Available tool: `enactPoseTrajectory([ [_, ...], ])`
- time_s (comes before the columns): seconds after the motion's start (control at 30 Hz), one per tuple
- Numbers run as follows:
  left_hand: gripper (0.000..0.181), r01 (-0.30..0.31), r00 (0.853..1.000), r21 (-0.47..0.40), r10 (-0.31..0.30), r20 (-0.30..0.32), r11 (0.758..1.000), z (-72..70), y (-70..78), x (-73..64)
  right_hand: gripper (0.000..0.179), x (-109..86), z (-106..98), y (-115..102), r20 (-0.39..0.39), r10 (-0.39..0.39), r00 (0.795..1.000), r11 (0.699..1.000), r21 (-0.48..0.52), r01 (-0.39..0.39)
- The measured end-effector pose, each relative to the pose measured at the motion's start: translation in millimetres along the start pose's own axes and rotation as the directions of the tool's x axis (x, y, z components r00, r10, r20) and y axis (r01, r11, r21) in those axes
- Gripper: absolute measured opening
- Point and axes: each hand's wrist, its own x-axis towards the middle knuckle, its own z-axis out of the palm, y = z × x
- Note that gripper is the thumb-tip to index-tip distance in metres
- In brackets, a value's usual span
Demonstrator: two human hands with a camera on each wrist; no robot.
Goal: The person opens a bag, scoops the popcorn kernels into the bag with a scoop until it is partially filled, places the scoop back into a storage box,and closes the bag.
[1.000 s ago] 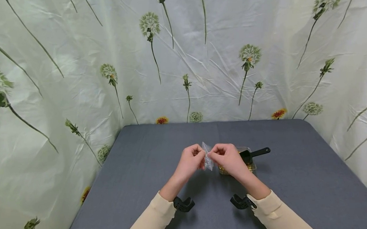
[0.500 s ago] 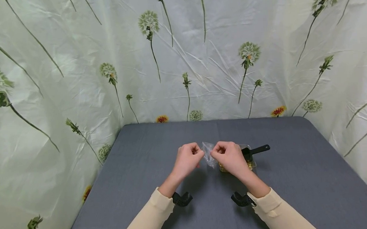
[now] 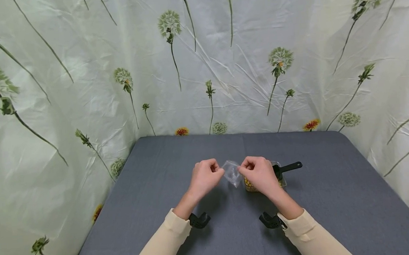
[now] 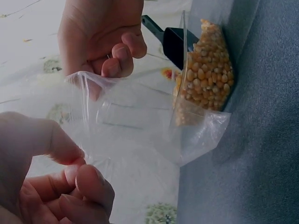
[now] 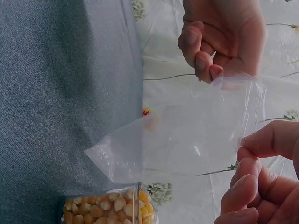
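Observation:
A clear plastic zip bag (image 3: pixel 232 174) hangs between my two hands above the table. My left hand (image 3: pixel 205 177) pinches one top corner of it between thumb and index finger. The opposite top corner is pinched the same way by my right hand (image 3: pixel 259 174). In the left wrist view the bag (image 4: pixel 140 121) looks see-through, with nothing visible inside. Just beyond my right hand stands a clear container (image 3: pixel 251 188) of yellow corn kernels (image 4: pixel 208 70), partly hidden by that hand. A black scoop (image 3: pixel 290 167) rests in it, handle pointing right.
A grey cloth-covered table (image 3: pixel 172 167) carries the container. Behind it and at the sides hangs a pale curtain (image 3: pixel 146 61) printed with dandelions. Black wrist cameras (image 3: pixel 200 220) are strapped under both wrists.
My hands have drawn apart, the left one shifting left. The bag between them has spread from a narrow, edge-on fold to a wider, flatter shape.

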Motion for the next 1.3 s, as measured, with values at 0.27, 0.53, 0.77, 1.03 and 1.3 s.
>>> enactPoseTrajectory([
  [0.27, 0.022, -0.007, 1.0, 0.137, 0.009, -0.009, 0.991, -2.5, 4.4, -3.0, 0.017, 0.7, -1, -1, -0.016, -0.011, 1.0, 0.999, -0.036, 0.01],
  [0.53, 0.027, -0.004, 0.999, 0.354, 0.018, -0.036, 0.935, -1.5, 12.7, -4.1, 0.017, -0.5, -1, -1, -0.066, -0.055, 0.996, 0.983, -0.18, 0.042],
  [0.77, 0.031, 0.04, 0.998, 0.543, -0.005, -0.066, 0.838, -2.4, 22.0, -2.9, 0.022, -2.7, 1, -6, -0.125, -0.168, 0.978, 0.915, -0.388, 0.108],
  [1.03, 0.019, 0.017, 0.997, 0.538, 0.023, -0.068, 0.843, -7.0, 23.8, -3.8, 0.021, -1.1, 0, -8, -0.141, -0.179, 0.974, 0.917, -0.384, 0.113],
  [1.3, 0.016, -0.066, 0.998, 0.326, 0.056, 0.038, 0.943, -8.1, 15.0, -3.4, 0.018, 3.0, -1, -4, -0.066, -0.066, 0.996, 0.979, -0.198, 0.052],
])
